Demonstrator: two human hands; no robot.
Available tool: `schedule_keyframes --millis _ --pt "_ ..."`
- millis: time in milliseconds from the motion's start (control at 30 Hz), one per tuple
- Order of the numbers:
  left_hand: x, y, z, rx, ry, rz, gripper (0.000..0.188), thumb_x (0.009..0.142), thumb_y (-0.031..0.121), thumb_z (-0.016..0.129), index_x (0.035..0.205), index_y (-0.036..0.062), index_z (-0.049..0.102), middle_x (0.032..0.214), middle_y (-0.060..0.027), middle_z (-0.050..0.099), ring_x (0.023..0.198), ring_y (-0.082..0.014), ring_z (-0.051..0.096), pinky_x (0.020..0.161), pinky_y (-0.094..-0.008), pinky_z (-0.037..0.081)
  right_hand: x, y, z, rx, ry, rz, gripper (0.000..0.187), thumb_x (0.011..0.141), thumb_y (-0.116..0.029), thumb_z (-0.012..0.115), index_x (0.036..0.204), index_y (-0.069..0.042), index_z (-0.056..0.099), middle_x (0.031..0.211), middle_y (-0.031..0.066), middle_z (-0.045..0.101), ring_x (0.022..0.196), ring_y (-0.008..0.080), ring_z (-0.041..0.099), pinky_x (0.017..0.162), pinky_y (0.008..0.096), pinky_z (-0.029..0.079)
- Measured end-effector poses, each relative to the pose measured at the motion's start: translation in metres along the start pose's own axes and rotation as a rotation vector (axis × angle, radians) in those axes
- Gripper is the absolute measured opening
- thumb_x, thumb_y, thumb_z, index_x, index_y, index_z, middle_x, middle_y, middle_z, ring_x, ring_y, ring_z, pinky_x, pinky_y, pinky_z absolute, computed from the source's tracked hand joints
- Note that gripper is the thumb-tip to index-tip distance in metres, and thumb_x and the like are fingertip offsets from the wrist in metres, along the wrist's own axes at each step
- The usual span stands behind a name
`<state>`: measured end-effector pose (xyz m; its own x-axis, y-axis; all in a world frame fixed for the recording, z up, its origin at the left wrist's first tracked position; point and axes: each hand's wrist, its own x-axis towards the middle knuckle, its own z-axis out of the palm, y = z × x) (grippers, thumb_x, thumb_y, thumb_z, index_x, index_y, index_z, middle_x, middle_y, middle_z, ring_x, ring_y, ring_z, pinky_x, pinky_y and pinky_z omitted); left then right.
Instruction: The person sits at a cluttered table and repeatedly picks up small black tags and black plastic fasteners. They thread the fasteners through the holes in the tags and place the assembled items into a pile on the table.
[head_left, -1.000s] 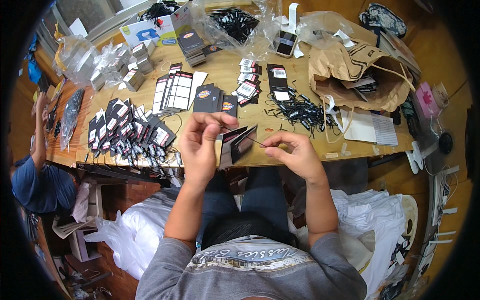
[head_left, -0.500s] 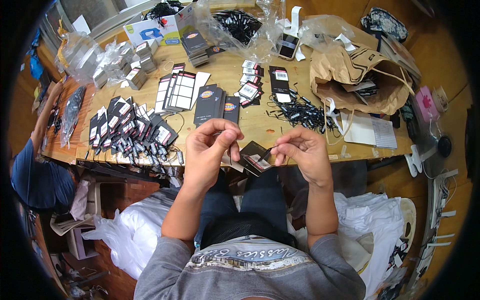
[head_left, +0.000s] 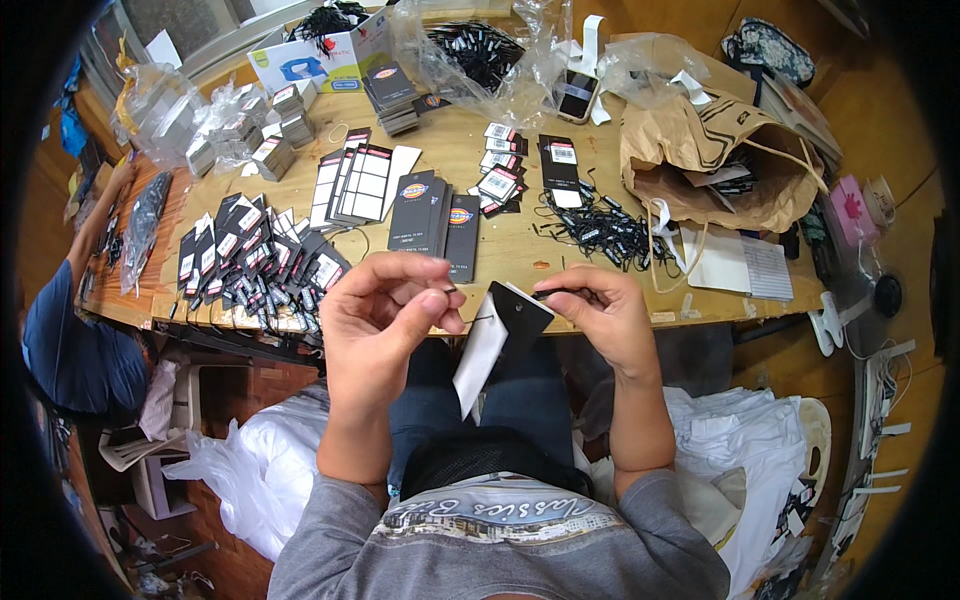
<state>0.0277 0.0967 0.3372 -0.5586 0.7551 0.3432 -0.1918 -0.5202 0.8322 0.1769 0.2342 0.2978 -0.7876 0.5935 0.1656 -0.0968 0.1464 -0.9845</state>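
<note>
Between my hands hang a black hang tag [head_left: 522, 322] and a white card [head_left: 480, 358], tilted above the table's front edge. My left hand [head_left: 385, 318] pinches a thin dark tag string that runs to the cards. With thumb and fingers together, my right hand [head_left: 603, 312] grips a black piece of the string at the cards' upper right. Just beyond the hands lie stacks of black hang tags [head_left: 410, 212]. A heap of strung tags [head_left: 250, 250] spreads at the left. Loose black tag strings [head_left: 600, 232] lie in a tangle at the right.
Tags with barcode labels [head_left: 497, 182] and white-labelled tags [head_left: 362, 180] lie mid-table. At the right stands an open brown paper bag [head_left: 660, 140]. A phone [head_left: 577, 95] and plastic bags [head_left: 160, 110] are farther back. Another person's arm [head_left: 85, 230] reaches in at the far left.
My left hand has moved left and down. The cards have swung up toward my right hand and turned, so the white card now shows beside the black tag.
</note>
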Motion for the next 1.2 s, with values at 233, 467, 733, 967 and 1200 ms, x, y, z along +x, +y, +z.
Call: schedule_keyframes --millis 233,467,733,967,1200 --pt "0.005 -0.024 -0.001 0.054 -0.113 -0.190 0.008 0.075 -0.004 0.054 0.082 -0.0043 0.054 0.080 -0.0063 0.054 0.066 -0.0100 0.055 0.061 -0.0194 0.045 -0.003 -0.016 0.006 0.218 -0.018 -0.102 0.014 0.073 0.005 0.055 0.086 0.003 0.059 0.081 0.0054 0.055 0.074 0.0105 0.052 0.063 0.0197 0.043" --pt "0.002 -0.032 0.009 0.199 -0.085 -0.184 0.016 0.072 -0.004 0.058 0.088 -0.0036 0.053 0.078 -0.0046 0.055 0.071 -0.0077 0.053 0.065 -0.0185 0.043 -0.005 -0.019 0.011 0.218 0.049 -0.159 0.015 0.070 0.010 0.056 0.084 0.004 0.057 0.086 0.0084 0.056 0.080 0.0127 0.054 0.070 0.0222 0.045" --pt "0.002 -0.030 0.013 0.263 -0.077 -0.144 0.020 0.070 -0.004 0.059 0.089 -0.0030 0.051 0.073 -0.0033 0.055 0.069 -0.0066 0.052 0.064 -0.0185 0.042 -0.004 -0.019 0.014 0.090 0.084 -0.246 0.015 0.068 0.010 0.057 0.082 0.003 0.058 0.082 0.0088 0.058 0.079 0.0137 0.055 0.069 0.0226 0.044" --pt "0.004 -0.030 0.013 0.295 -0.132 -0.214 0.024 0.069 -0.003 0.061 0.091 -0.0031 0.050 0.072 -0.0047 0.055 0.070 -0.0089 0.053 0.065 -0.0201 0.043 -0.003 -0.022 0.013 -0.181 0.119 -0.370 0.016 0.064 0.010 0.059 0.077 0.001 0.060 0.074 0.0097 0.059 0.069 0.0157 0.058 0.062 0.0229 0.044" --pt "0.007 -0.060 -0.007 -0.309 -0.342 -0.452 0.057 0.079 0.042 0.045 0.117 0.0014 0.031 0.102 -0.0175 0.050 0.100 -0.0220 0.047 0.086 -0.0314 0.037 -0.010 -0.029 0.013 -0.145 0.194 -0.292 0.016 0.065 0.009 0.058 0.077 0.000 0.060 0.075 0.0096 0.059 0.068 0.0177 0.058 0.060 0.0232 0.044"
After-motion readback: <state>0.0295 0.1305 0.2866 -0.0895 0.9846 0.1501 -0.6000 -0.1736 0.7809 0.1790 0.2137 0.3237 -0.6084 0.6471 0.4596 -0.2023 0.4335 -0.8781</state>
